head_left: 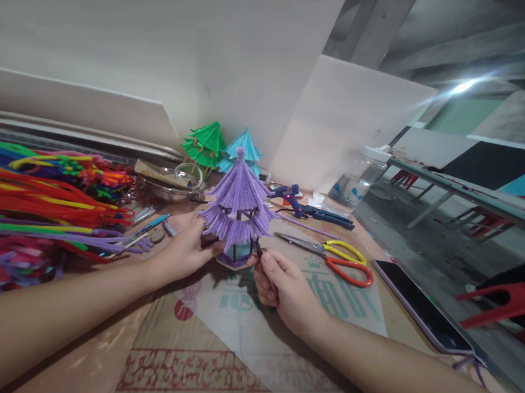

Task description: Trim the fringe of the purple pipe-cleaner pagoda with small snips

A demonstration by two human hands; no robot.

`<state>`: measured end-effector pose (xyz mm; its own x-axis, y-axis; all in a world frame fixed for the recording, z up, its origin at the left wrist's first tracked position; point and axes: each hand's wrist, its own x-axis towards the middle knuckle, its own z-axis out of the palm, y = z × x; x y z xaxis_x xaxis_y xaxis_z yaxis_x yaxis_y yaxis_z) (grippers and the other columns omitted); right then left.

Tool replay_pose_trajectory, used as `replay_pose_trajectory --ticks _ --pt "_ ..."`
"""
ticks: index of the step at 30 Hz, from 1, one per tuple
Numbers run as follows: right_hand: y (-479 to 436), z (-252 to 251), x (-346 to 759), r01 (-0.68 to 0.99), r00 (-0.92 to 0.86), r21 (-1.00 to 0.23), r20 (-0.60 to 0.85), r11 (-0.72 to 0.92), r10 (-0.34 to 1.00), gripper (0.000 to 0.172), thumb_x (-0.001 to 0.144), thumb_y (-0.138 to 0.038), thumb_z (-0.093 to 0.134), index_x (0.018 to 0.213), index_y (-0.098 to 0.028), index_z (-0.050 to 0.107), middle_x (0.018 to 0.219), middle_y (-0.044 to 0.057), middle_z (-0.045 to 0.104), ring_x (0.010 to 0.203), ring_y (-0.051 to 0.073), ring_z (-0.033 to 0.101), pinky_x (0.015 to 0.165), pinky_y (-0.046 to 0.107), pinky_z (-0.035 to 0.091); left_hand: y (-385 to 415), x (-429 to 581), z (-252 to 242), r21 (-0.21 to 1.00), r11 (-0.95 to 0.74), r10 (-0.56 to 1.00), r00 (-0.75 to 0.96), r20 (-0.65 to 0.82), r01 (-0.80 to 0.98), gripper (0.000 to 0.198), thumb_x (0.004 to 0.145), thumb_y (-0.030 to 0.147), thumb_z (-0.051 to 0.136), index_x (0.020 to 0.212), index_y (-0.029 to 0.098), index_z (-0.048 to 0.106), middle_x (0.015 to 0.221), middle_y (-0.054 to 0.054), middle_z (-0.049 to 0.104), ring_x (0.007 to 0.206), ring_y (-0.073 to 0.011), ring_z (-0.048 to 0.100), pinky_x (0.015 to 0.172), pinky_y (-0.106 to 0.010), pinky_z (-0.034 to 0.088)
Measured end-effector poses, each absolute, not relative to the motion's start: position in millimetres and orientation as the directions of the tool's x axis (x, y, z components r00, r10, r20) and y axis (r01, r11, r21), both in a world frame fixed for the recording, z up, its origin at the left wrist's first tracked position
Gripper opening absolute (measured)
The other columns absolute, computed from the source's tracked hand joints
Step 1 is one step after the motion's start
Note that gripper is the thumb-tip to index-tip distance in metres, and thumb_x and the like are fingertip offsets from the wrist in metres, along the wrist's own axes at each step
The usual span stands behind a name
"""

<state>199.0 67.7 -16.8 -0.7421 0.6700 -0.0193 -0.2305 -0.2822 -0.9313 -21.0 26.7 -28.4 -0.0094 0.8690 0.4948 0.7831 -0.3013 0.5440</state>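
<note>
A purple two-tiered pagoda made of fuzzy stems [239, 201] stands upright at the middle of the table. My left hand [188, 248] is closed on its left side, the fingertips partly hidden behind the lower roof. At the lower right of the pagoda, my right hand [278, 276] pinches a thin dark stick [259, 248] between thumb and forefinger, close to the pagoda's posts. Scissors with yellow and orange handles [331, 253] lie open to the right of the pagoda.
Bundles of coloured fuzzy stems [48, 195] cover the left side. Behind stand a green pagoda [205, 143] and a blue one [244, 146]. A glue gun [292, 197], pliers [327, 216], a clear jar [359, 177] and a phone [422, 306] lie rightward.
</note>
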Motion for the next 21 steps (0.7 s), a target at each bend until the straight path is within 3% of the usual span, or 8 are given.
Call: replay_pose_trajectory --ticks 4,21 --pt "67.8 -17.7 197.9 -0.211 -0.745 -0.935 -0.036 -0.286 0.666 0.051 0.067 -0.062 0.078 0.080 -0.017 0.058 0.049 -0.011 0.035 0.038 0.003 0.021 0.038 0.019 0.011 27.2 -20.3 -30.6 0.581 -0.318 0.871 -0.012 0.492 0.749 0.032 0.090 0.047 0.054 0.098 0.016 0.055 0.097 -0.009 0.063 0.092 -0.0254 0.060 0.085 -0.042 0.050" --pt "69.3 -18.4 198.2 -0.229 -0.743 -0.928 -0.028 -0.293 0.669 0.049 0.068 -0.060 0.078 0.077 -0.018 0.057 0.048 -0.011 0.034 0.039 0.003 0.020 0.037 0.018 0.012 27.9 -19.9 -29.3 0.546 -0.321 0.860 -0.003 0.511 0.774 0.029 0.089 0.045 0.054 0.095 0.017 0.055 0.090 -0.007 0.063 0.084 -0.0226 0.059 0.079 -0.037 0.051"
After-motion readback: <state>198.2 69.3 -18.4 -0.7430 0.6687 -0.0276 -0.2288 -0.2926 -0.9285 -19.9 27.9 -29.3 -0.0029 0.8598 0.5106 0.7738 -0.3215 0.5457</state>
